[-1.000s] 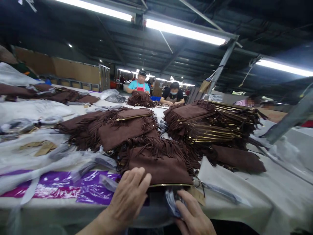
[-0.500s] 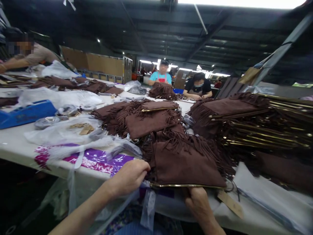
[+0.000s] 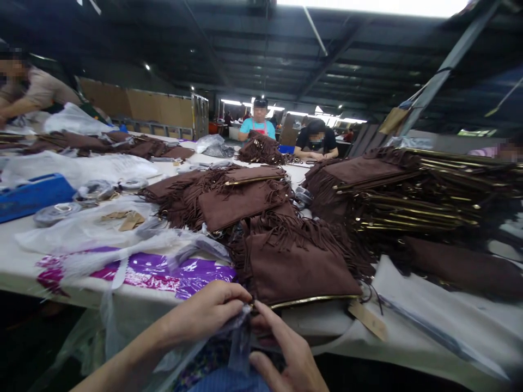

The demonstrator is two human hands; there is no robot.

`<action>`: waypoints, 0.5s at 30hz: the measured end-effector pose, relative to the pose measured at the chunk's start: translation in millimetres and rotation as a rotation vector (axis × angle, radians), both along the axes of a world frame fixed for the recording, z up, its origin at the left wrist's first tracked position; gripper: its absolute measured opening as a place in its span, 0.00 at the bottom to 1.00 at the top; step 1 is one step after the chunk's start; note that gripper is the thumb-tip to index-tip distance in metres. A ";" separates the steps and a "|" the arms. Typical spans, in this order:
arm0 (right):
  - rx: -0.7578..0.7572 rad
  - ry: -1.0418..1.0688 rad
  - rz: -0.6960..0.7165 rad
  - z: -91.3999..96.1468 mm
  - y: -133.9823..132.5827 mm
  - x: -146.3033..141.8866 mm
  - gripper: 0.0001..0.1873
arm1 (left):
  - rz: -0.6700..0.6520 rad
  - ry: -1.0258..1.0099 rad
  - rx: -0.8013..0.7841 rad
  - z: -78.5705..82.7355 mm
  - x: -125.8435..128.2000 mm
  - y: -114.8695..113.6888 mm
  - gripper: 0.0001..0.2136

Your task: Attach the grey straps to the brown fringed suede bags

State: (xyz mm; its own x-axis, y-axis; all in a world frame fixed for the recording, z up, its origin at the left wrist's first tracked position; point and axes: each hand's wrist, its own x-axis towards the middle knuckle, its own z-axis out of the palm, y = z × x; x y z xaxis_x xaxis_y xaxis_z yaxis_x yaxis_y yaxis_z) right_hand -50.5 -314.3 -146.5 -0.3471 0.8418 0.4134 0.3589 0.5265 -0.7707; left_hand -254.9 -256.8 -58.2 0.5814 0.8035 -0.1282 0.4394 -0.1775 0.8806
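Observation:
A brown fringed bag [image 3: 302,267] lies at the table's front edge, its gold zipper [image 3: 318,299] facing me. At the zipper's left end, my left hand [image 3: 204,310] is closed in a pinch on the bag's corner. My right hand [image 3: 286,348] meets it there, index finger stretched to the corner and thumb held apart; its other fingers are partly hidden. A strip of clear plastic [image 3: 239,348] hangs just below the fingertips. Beside the bag's right corner lies a tan paper tag [image 3: 368,321].
Behind are more fringed bags [image 3: 241,204], and a tall stack [image 3: 408,201] stands right. Purple plastic packaging [image 3: 151,267], clear bags [image 3: 81,223] and a blue holder [image 3: 36,196] lie left. Co-workers [image 3: 259,125] sit across the table; another person [image 3: 36,92] leans in left.
My right hand has come out from under the bag's front edge and moved left to the zipper end beside my left hand. The view has shifted slightly right.

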 end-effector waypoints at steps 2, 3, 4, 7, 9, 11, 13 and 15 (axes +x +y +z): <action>0.078 -0.118 0.014 4.5 4.1 -6.5 0.40 | -0.004 -0.124 -0.159 -3.8 -2.4 -1.2 0.15; 0.145 -0.189 -0.012 5.8 5.6 -9.9 0.41 | 0.005 -0.182 -0.240 -7.7 -3.6 -2.8 0.15; 0.218 -0.262 -0.050 6.2 6.7 -13.8 0.40 | 0.021 -0.235 -0.312 -12.7 -4.8 -4.5 0.16; 0.428 -0.461 -0.189 0.9 9.5 -29.5 0.29 | 0.061 -0.355 -0.432 -31.9 -7.1 -6.8 0.18; 0.528 -0.533 -0.341 -6.8 13.0 -41.0 0.17 | 0.051 -0.370 -0.450 -44.9 -6.3 -3.5 0.20; 0.578 -0.527 -0.520 -14.2 17.6 -49.7 0.06 | 0.024 -0.327 -0.415 -54.4 -2.5 1.7 0.22; 0.617 -0.480 -0.613 -17.5 21.9 -52.9 0.17 | 0.007 -0.244 -0.291 -58.9 3.3 5.5 0.20; 0.671 -0.450 -0.630 -14.7 25.4 -50.0 0.27 | 0.022 -0.176 -0.133 -58.8 9.8 6.3 0.19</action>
State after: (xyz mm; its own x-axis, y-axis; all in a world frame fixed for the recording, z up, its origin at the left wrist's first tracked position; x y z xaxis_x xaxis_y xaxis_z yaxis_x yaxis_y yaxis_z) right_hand -100.5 -289.0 -161.2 -0.1610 0.5681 0.8070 0.9029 0.4149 -0.1120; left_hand -245.0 -250.5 -116.9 0.5868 0.7988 -0.1323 0.2793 -0.0464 0.9591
